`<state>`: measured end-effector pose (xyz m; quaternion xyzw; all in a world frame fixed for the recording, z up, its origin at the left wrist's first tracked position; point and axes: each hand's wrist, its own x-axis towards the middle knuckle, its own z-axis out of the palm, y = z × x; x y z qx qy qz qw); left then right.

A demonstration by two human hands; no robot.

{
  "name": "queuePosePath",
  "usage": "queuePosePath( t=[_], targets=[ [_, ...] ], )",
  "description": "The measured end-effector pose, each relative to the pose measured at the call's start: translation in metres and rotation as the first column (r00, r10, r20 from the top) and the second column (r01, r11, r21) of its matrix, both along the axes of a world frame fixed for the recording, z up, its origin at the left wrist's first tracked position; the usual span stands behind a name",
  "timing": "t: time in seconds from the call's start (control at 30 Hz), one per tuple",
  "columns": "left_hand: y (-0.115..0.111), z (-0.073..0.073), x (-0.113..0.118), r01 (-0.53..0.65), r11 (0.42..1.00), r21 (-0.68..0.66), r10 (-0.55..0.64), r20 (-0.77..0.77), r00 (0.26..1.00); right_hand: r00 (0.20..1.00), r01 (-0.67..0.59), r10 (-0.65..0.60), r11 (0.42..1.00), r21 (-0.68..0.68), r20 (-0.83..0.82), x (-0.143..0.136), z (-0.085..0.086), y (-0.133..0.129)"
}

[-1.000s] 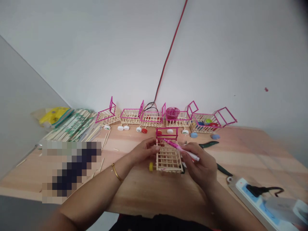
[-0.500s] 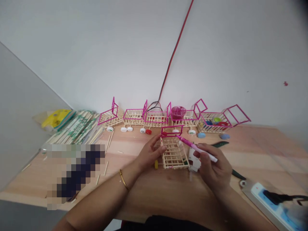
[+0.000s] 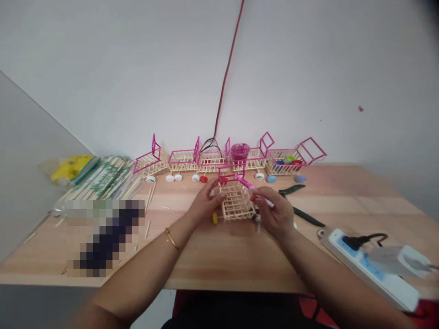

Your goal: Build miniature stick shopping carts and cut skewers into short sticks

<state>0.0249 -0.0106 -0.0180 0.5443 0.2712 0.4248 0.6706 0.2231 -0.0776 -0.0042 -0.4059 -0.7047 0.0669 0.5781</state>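
My left hand holds a small stick cart near the middle of the wooden counter, fingers closed on its left side. My right hand pinches a pink-and-white pen, tip at the cart's pink handle; whether it touches, I cannot tell. A broad strip of plain wood separates the cart from the counter's front edge. Beyond the handle, five similar carts line the back edge, leaving little room. Bundled sticks crowd the back-left corner. Green-handled pliers lie right of my right hand; a power strip slants toward the front-right corner.
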Motion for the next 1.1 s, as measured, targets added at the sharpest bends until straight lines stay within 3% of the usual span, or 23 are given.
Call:
queuePosePath(
  t=[0.2,0.3,0.4,0.6,0.83,0.93,1.1],
  targets=[
    [0.006,-0.006,-0.004,-0.049,0.998,-0.049,0.045,-0.073,0.996,0.998,-0.019,0.02,1.0,-0.009,0.06,-0.002,0.003,0.003],
    [0.007,-0.006,-0.004,-0.032,0.998,-0.051,0.028,-0.068,0.997,0.989,-0.042,0.04,0.999,0.012,0.144,-0.001,0.007,0.006],
    [0.007,-0.006,-0.003,0.021,0.999,-0.03,-0.022,-0.012,1.0,0.984,0.016,-0.017,1.0,0.007,0.178,-0.001,0.01,0.006],
    [0.004,-0.004,0.0,0.065,0.998,0.017,-0.066,0.05,0.997,0.986,0.125,-0.119,0.991,-0.046,0.114,-0.002,0.012,0.0],
    [0.0,-0.003,-0.001,0.005,1.0,-0.025,-0.003,0.073,0.997,0.991,0.11,-0.104,0.991,-0.075,0.082,-0.004,0.007,0.001],
    [0.001,-0.006,-0.002,0.027,0.997,-0.078,-0.022,0.067,0.997,0.994,0.102,-0.098,0.989,-0.108,0.044,-0.005,0.008,0.0],
    [0.002,-0.009,-0.003,0.046,0.998,-0.054,-0.041,0.085,0.995,0.996,0.084,-0.084,0.986,-0.145,0.008,-0.007,0.012,-0.003]
  ],
)
